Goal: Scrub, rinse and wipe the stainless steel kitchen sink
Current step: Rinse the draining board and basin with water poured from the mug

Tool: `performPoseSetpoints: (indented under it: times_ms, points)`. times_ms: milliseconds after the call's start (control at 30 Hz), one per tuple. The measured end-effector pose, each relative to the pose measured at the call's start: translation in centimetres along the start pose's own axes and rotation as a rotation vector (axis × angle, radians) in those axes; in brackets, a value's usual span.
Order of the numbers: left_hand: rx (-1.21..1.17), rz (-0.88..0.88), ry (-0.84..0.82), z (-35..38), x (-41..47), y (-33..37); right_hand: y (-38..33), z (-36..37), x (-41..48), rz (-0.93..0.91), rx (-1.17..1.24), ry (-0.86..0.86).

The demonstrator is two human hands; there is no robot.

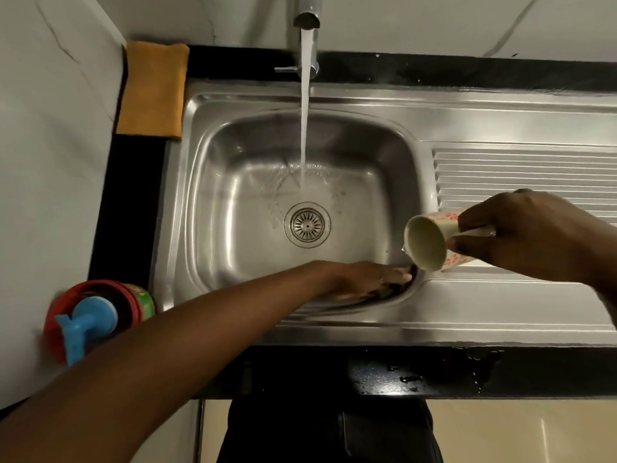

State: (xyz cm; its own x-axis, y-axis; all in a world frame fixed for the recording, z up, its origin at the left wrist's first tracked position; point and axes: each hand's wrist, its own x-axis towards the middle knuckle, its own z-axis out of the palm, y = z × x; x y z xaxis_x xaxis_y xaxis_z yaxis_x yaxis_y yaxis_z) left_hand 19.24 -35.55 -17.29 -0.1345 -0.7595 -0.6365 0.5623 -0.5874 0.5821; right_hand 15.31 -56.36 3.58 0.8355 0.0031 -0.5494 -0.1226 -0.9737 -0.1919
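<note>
Water (304, 128) is being run from the tap (309, 11) at the far edge of the stainless steel sink (233, 105) and is being dropped onto the basin floor just behind the drain (307, 224), probably so that loosened dirt is being carried off. The near right corner of the basin, which lies outside the stream, is being pressed by the left hand (364, 279), its fingers being held fairly straight and flat against the curved rim. Whether a pad is being trapped beneath them cannot be told. A flowered cup (430, 242) is being gripped by the right hand (534, 235) and tipped mouth-down just over that corner, seemingly for rinsing it. An orange cloth (153, 90) is being stored at the counter's far left corner, likely for the wiping.
</note>
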Motion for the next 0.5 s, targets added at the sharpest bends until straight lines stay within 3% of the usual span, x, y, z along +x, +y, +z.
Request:
performPoseSetpoints:
  times_ms: [300,400,500]
  points:
    - [-0.450,0.231,0.077,2.3,0.0,2.2,-0.5,0.3,-0.9,0.015,-0.054,-0.137]
    - [-0.468,0.262,0.136,2.8,0.5,3.5,-0.2,-0.4,-0.5,0.042,-0.117,-0.156]
    - [-0.467,0.293,0.187,4.2,1.6,3.8,1.0,-1.6,1.0,0.123,-0.162,-0.068]
